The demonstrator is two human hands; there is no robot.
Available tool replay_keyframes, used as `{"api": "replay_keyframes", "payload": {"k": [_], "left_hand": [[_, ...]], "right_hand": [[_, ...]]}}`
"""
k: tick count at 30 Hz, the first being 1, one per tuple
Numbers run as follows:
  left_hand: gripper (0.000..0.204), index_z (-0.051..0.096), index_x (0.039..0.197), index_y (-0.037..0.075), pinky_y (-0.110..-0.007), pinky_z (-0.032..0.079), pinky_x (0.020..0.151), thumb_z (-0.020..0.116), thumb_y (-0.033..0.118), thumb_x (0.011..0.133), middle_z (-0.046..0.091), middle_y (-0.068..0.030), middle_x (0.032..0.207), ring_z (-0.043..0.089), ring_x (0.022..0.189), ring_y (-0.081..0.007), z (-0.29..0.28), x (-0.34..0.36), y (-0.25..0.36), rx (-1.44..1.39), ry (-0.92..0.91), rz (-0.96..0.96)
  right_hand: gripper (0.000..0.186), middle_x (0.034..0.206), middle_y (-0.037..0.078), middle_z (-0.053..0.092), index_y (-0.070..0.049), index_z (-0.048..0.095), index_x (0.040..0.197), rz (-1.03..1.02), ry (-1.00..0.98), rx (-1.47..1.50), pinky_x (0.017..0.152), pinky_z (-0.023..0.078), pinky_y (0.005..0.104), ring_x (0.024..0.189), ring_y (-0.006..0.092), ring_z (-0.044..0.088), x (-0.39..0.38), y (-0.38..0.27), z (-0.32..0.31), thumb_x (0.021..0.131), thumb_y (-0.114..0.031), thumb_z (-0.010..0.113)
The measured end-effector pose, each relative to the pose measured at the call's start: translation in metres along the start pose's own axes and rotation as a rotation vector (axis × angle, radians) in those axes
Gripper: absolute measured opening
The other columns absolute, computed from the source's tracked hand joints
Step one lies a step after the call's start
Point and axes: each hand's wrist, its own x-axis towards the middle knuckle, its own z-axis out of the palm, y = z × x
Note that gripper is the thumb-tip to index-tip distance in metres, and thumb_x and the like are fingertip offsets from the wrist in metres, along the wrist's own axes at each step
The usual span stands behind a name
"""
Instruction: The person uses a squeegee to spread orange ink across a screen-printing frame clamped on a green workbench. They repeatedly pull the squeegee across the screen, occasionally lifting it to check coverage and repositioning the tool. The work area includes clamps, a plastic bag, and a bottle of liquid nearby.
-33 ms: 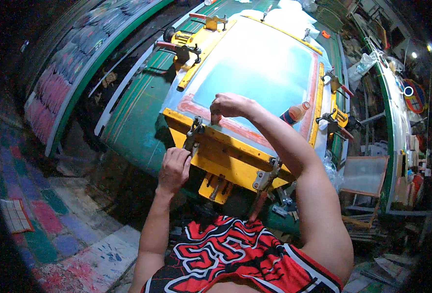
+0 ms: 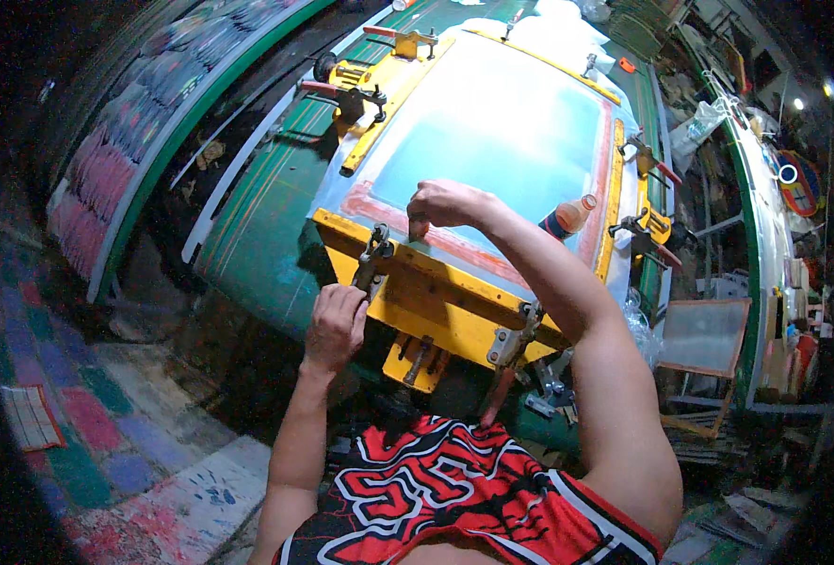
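A screen-printing frame (image 2: pixel 492 122) with blue-green mesh and a reddish border lies between yellow metal bars. At the near side, my left hand (image 2: pixel 337 325) is closed at the lower end of the left toggle clamp (image 2: pixel 372 259), its fingers curled round the handle, which they mostly hide. My right hand (image 2: pixel 443 203) reaches over the near yellow bar (image 2: pixel 445 287) to the frame's near-left edge. Its fingers are curled down, and what they hold, if anything, is hidden. Right of that forearm, a clear plastic bottle (image 2: pixel 575 215) with a dark label leans on the frame.
Beneath the frame runs a long green table (image 2: pixel 257 226). More clamps (image 2: pixel 365 102) sit along the left and right bars. A second toggle clamp (image 2: pixel 513 345) with a red handle is at the near right. A framed screen (image 2: pixel 704 336) stands lower right; a rack of printed sheets (image 2: pixel 144 132) fills the left.
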Motion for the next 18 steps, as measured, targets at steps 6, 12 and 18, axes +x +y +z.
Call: {"api": "replay_keyframes", "payload": {"k": [6, 12, 18], "left_hand": [[0.02, 0.064, 0.107, 0.003, -0.046, 0.049, 0.094, 0.069, 0.006, 0.088, 0.065, -0.0136, 0.106, 0.059, 0.105, -0.036, 0.0, -0.001, 0.0, 0.007, -0.012, 0.006], [0.019, 0.064, 0.106, 0.002, -0.046, 0.048, 0.095, 0.069, 0.007, 0.088, 0.065, -0.0143, 0.106, 0.06, 0.107, -0.0359, 0.004, -0.002, -0.002, 0.037, -0.005, 0.018], [0.019, 0.064, 0.106, 0.003, -0.047, 0.046, 0.098, 0.069, 0.01, 0.088, 0.065, -0.0134, 0.107, 0.059, 0.11, -0.0347, 0.002, -0.002, 0.003, 0.126, -0.026, 0.045]], "right_hand": [[0.012, 0.085, 0.01, 0.076, -0.013, 0.079, 0.086, -0.051, 0.099, -0.024, 0.068, 0.057, 0.041, 0.077, 0.0277, 0.072, -0.036, 0.013, 0.017, 0.078, -0.015, 0.07], [0.011, 0.086, 0.012, 0.076, -0.01, 0.077, 0.086, 0.015, 0.073, -0.052, 0.068, 0.057, 0.0417, 0.078, 0.0319, 0.072, -0.079, 0.011, 0.021, 0.078, -0.012, 0.069], [0.019, 0.094, 0.016, 0.072, -0.003, 0.072, 0.093, 0.137, -0.045, -0.002, 0.083, 0.054, 0.0459, 0.091, 0.0371, 0.066, -0.115, -0.007, 0.007, 0.077, 0.003, 0.063]]}}
